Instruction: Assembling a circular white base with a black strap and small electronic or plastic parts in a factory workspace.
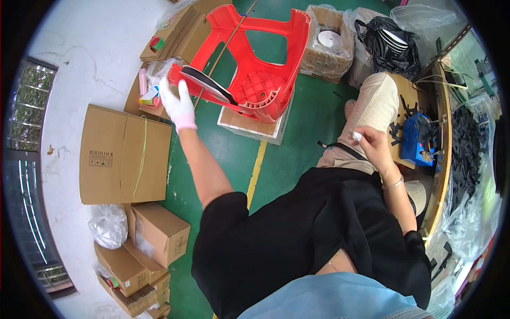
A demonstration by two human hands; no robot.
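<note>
My left hand (pixel 178 105), in a white glove, reaches out to the far left with thumb and fingers apart. Its fingertips are beside the rim of a flat reel (pixel 204 84) wound with black band; whether they touch it I cannot tell. A thin rod (pixel 226 45) passes through the upturned red plastic stool (pixel 260 87) behind the reel. Over my lap, my right hand (pixel 374 148) has curled fingers and a white cover on one fingertip; what it pinches, if anything, is too small to make out. A black strap (pixel 345 149) crosses my thigh below it.
The stool rests on a carton (pixel 249 127). Cardboard boxes (pixel 125 154) line the left wall. At right, a wooden bench (pixel 442 133) carries a blue device (pixel 417 139) and black strips; more black pieces (pixel 466 154) lie in clear plastic beyond. A black bag (pixel 389 45) stands at the back.
</note>
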